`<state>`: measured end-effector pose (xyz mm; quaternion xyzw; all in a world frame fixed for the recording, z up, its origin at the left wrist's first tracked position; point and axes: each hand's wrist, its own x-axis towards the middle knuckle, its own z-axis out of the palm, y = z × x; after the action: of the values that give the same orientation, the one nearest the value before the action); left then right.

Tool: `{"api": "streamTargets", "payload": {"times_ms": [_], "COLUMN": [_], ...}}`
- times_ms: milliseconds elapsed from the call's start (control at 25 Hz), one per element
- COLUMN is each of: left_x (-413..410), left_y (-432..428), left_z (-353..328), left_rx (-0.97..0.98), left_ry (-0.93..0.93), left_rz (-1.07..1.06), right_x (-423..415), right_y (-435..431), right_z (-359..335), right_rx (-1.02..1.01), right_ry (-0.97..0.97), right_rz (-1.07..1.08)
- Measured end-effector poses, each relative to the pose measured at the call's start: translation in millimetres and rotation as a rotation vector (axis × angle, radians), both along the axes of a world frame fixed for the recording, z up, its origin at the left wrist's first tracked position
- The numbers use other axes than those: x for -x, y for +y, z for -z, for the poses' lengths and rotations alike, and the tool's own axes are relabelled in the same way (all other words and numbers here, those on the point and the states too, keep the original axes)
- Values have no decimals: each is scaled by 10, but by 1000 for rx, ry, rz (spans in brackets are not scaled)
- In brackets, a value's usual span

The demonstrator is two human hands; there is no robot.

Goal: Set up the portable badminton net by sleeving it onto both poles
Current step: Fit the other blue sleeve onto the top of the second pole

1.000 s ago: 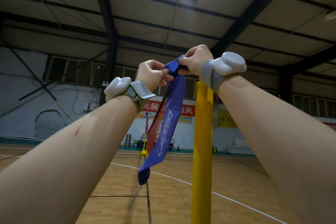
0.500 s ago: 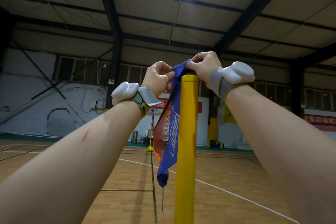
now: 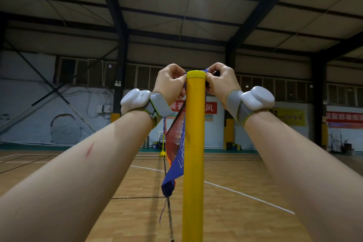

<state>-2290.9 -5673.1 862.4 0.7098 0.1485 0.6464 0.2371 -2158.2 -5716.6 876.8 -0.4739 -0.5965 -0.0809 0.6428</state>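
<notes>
- Both hands now flank the top of the near yellow pole [image 3: 193,143]; left hand [image 3: 170,82] and right hand [image 3: 221,80] each pinch the blue net sleeve [image 3: 178,165], fingers curled.
- One sleeve hangs at the pole's left, touching it (red mesh [image 3: 173,137] behind).
- Second yellow pole [image 3: 162,153] stands far off.

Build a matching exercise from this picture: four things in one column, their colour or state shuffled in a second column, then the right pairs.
Things:
1. pole
2. sleeve
3. mesh
4. left hand

Colour or state:
A. red
B. yellow, upright
C. pinching the sleeve at the pole's top
D. blue, hanging beside the pole

Pairs: 1-B; 2-D; 3-A; 4-C
</notes>
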Motion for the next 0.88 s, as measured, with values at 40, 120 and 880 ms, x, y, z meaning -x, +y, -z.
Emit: {"api": "streamTargets", "payload": {"times_ms": [40,120,880], "left_x": [0,3,140], "left_y": [-15,-26,130], "left_z": [-5,-8,172], "left_rx": [1,7,-358], "left_ry": [-6,-12,111], "left_rz": [7,8,-305], "right_x": [15,60,162], "right_y": [-19,-56,3], "right_z": [-8,-2,332], "right_rx": [11,47,-94], "right_ry": [27,85,13], "right_rz": [-28,-96,-169]}}
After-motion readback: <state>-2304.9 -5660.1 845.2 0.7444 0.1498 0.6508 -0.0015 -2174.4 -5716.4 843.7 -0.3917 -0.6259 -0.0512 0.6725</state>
